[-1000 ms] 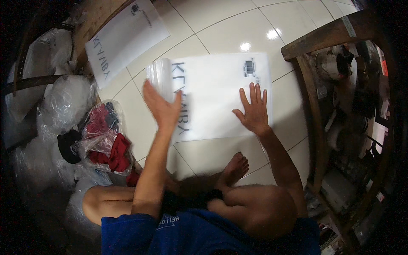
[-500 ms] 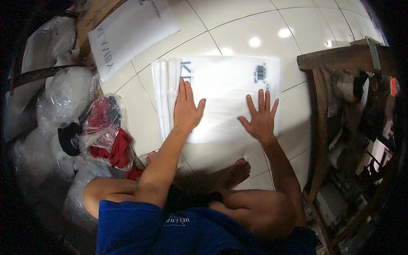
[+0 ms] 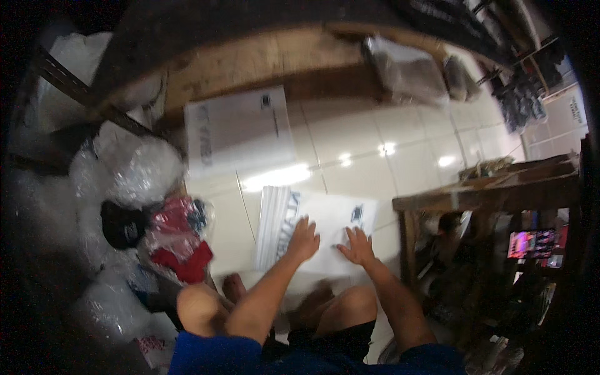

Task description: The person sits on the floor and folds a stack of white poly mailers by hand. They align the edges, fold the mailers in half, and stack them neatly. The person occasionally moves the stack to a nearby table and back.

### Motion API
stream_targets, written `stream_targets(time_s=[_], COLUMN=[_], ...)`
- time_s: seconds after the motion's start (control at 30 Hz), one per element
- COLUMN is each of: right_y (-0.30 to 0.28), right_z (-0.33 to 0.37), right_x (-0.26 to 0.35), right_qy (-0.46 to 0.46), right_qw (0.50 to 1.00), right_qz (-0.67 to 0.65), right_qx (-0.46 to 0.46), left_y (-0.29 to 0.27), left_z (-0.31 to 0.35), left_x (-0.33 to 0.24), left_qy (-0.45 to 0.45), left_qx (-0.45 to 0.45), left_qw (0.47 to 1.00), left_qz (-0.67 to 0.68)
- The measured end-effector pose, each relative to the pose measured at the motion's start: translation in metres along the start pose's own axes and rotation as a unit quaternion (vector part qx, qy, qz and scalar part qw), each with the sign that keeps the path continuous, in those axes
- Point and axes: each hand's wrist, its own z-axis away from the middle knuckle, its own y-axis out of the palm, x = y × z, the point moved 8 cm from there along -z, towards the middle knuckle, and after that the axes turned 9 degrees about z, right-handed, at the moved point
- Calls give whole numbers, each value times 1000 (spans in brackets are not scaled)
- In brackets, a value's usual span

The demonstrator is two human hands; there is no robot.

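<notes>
A fanned stack of white printed plastic bags (image 3: 331,213) lies on the tiled floor in front of me, its layered edges showing on the left side. My left hand (image 3: 304,242) rests on the stack just right of those edges, over the large dark lettering, fingers stretched out. To its right, my right hand (image 3: 359,249) is on the top bag below a small dark printed patch, its fingers apart and somewhat bent. Neither hand grips anything visible. Farther off to the left, a single flat white printed bag (image 3: 240,131) lies on the floor.
Clear plastic bundles (image 3: 140,169), a black cap (image 3: 122,225) and red bagged clothing (image 3: 181,262) crowd my left. A wooden bench (image 3: 487,190) stands at right. Beyond the floor runs a wooden ledge (image 3: 250,65), with a filled plastic bag (image 3: 406,72) beside it.
The view has swung up and away, bringing the ledge and the whole far bag into sight. Both hands stay on the stack; my right hand's fingers are more bent and nearer the left hand.
</notes>
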Motion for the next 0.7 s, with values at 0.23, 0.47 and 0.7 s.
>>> stream_targets(time_s=[0.23, 0.47, 0.7], right_y=[-120, -244, -539], right_z=[-30, -7, 82], right_x=[60, 180, 290], right_qy=[-10, 23, -100], right_qw=[992, 876, 743], right_qz=[-127, -415, -546], right_qx=[-7, -246, -374], left_y=[-138, -267, -431], left_z=[26, 65, 86], left_x=[-59, -103, -228], left_qy=[-9, -76, 55], left_qx=[-58, -146, -325], left_qw=[995, 975, 917], left_qz=[85, 148, 223])
